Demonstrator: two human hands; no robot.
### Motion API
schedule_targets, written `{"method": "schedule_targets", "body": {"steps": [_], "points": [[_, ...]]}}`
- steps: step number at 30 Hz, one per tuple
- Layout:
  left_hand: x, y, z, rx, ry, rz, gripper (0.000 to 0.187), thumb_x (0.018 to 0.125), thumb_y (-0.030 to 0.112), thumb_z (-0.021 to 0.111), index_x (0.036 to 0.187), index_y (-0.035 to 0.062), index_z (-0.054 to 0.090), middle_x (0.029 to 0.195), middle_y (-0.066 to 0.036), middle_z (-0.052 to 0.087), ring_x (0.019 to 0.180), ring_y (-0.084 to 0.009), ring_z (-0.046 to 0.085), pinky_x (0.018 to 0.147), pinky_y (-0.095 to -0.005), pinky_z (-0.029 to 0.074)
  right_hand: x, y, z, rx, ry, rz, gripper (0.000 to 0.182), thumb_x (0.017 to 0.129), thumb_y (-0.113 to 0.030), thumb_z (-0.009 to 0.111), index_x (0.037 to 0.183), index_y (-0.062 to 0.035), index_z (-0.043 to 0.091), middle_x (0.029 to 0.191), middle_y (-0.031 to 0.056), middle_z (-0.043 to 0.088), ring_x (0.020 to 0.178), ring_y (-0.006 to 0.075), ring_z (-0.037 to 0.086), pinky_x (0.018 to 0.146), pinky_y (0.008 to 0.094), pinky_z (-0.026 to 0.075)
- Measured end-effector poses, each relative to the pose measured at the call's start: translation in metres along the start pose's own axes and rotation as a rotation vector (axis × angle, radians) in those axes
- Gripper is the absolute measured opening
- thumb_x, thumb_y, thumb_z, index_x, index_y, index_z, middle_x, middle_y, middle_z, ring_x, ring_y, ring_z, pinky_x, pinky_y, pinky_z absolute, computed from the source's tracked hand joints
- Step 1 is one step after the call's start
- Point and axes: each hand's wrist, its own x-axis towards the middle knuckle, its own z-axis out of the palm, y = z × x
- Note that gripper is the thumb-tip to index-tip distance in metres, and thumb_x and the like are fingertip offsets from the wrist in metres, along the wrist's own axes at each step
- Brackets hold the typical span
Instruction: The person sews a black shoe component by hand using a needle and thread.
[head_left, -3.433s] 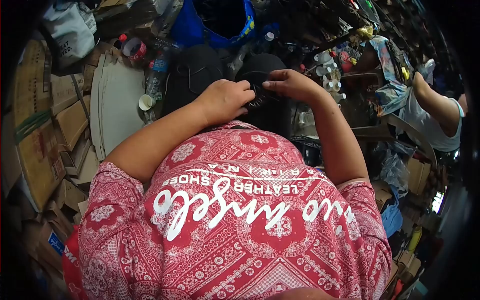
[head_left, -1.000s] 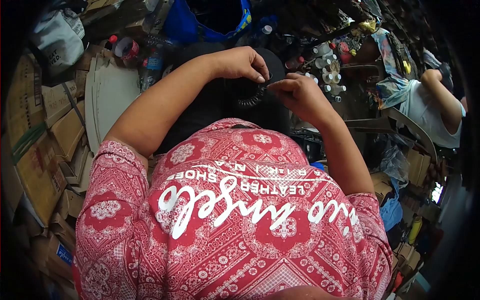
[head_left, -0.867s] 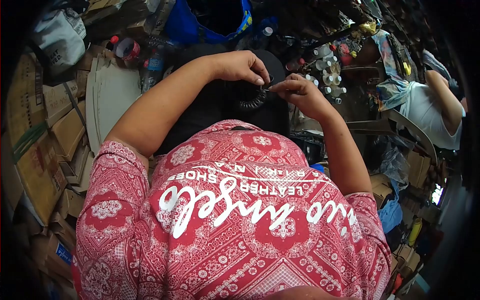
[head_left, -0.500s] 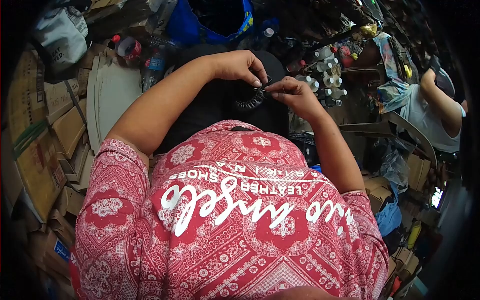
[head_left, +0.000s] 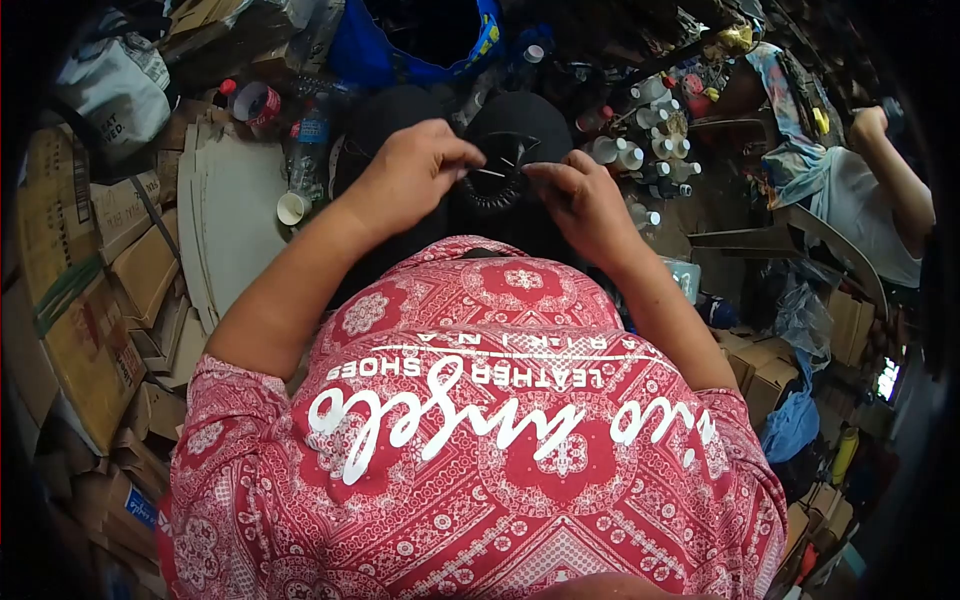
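Note:
A black ring-like piece with a ridged edge (head_left: 490,203) rests over my dark-trousered knees. Above its opening, my left hand (head_left: 410,172) pinches a thin, pale, needle-like piece (head_left: 488,172) that points right. On the right side of the ring, the thumb and fingers of my right hand (head_left: 582,195) are pressed together near its edge; what they hold is too small to name. Another short, thin light line shows between the hands.
A blue bag (head_left: 400,68) stands ahead. Bottles (head_left: 660,145) cluster at right, with another bottle (head_left: 305,150) and a white cup (head_left: 291,208) at left. Cardboard (head_left: 140,270) is stacked far left. Another person's arm (head_left: 890,165) shows at far right.
My left hand has moved left and slightly down, away from my right hand, which has shifted slightly right. The needle-like piece now shows between them. The other person's arm has moved up.

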Motion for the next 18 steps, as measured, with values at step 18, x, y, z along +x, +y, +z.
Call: {"method": "schedule_targets", "body": {"steps": [18], "points": [[0.013, -0.026, 0.023, -0.028, 0.086, 0.028, 0.018, 0.074, 0.007, 0.071, 0.088, 0.0177, 0.074, 0.073, -0.004, 0.047, 0.072, -0.0195, 0.049, 0.067, -0.0310, 0.044, 0.017, 0.033, -0.009, 0.335, -0.176, 0.147, 0.029, 0.083, 0.002, 0.056, 0.101, -0.0162, 0.070, 0.093, 0.0042, 0.051, 0.091, 0.0164, 0.053, 0.084, 0.0265, 0.042]]}}
